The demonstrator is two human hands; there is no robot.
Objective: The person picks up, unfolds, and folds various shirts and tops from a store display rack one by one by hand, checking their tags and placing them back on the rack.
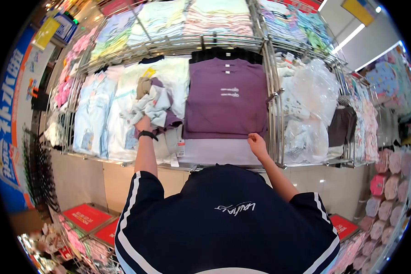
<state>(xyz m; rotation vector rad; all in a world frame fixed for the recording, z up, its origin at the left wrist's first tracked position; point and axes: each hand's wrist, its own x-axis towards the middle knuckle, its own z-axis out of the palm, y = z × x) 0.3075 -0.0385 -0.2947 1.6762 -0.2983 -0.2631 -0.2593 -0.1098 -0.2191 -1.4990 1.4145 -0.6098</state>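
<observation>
A flat stack of purple shirts (227,98) lies in the middle of the metal display rack (242,165), with white print and neck labels showing. At the stack's lower right corner is my right hand (256,142), its fingers bent and close together at the edge; anything between them is too small to make out. My left hand (144,124), with a black band on the wrist, is closed on a crumpled light grey garment (156,107). That garment lies in a loose heap with purple and brown pieces, on top of white shirts (125,114).
Light blue clothes (92,116) lie at the left of the rack. A clear plastic bag (317,91) with white clothes sits right of a metal divider (270,105). Pastel stacks (218,18) fill the upper shelf. Red signs (86,216) stand behind at the lower left.
</observation>
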